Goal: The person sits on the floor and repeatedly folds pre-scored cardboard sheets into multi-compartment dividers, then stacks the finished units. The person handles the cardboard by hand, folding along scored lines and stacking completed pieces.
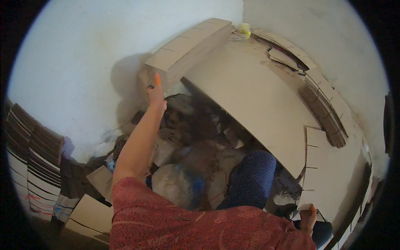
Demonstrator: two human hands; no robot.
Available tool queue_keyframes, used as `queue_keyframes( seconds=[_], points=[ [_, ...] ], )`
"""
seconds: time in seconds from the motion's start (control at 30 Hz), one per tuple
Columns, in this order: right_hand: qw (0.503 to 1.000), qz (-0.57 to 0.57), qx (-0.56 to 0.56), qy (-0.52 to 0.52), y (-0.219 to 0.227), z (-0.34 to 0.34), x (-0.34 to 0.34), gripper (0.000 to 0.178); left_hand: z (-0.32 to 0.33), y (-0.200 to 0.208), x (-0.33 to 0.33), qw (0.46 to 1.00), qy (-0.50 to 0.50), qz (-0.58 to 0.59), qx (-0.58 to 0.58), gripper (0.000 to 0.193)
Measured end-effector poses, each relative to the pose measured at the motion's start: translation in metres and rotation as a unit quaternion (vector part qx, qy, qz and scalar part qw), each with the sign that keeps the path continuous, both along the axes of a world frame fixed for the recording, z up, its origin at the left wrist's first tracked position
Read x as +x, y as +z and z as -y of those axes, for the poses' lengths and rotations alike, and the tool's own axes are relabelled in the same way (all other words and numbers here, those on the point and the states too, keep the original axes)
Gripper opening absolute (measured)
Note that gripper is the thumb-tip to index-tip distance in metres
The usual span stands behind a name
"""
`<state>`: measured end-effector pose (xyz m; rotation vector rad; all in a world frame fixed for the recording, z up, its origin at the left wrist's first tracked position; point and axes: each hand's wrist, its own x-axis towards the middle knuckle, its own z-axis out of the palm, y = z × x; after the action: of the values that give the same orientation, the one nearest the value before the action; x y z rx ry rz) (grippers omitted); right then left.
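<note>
Red shirt [187,231] foremost, cardboard stack [189,41] is aligned lengthwise away-rightward from nearer left fingers [157,79], whose closure cannot be told.

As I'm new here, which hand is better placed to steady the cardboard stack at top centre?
Probably the left hand, at the near end of the stack; the right hand is far off, at a slotted strip.

This looks like a small cardboard workshop: a stack of slotted strips [187,43] runs away from the left hand [156,96], a broad board [254,100] lies between the hands, another slotted pile [323,110] sits beyond the right hand [308,219], and bundled pieces [35,162] stand left of the left hand.
</note>
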<state>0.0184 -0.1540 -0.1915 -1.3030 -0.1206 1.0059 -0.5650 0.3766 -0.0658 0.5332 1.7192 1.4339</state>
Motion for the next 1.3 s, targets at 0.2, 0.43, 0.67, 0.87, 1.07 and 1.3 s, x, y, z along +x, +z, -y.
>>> queue_keyframes(
  seconds=[0.2, 0.43, 0.67, 0.87, 1.07, 1.3],
  points=[
    [0.999, -0.002, 0.0, -0.038, 0.008, -0.007, -0.013, 0.025, -0.052, 0.022, -0.013, 0.988, -0.061, 0.14, -0.014, 0.104],
    [0.981, 0.175, -0.063, 0.046, 0.014, 0.003, -0.01, 0.025, -0.01, 0.011, 0.021, 0.965, -0.128, 0.196, 0.116, 0.102],
    [0.986, 0.158, -0.04, -0.019, 0.009, 0.012, -0.006, 0.016, 0.116, 0.004, 0.061, 0.986, -0.058, -0.012, 0.158, 0.106],
    [0.991, 0.106, 0.011, -0.074, 0.018, 0.009, -0.008, 0.021, 0.225, -0.044, 0.074, 0.836, -0.124, -0.416, 0.336, 0.117],
    [0.992, 0.044, 0.025, -0.113, 0.032, 0.009, -0.015, 0.019, 0.276, -0.07, 0.057, 0.642, -0.268, -0.647, 0.313, 0.119],
    [0.993, 0.05, 0.048, -0.099, 0.03, 0.016, -0.012, 0.019, 0.239, -0.072, 0.053, 0.755, -0.217, -0.538, 0.305, 0.101]
  ],
)
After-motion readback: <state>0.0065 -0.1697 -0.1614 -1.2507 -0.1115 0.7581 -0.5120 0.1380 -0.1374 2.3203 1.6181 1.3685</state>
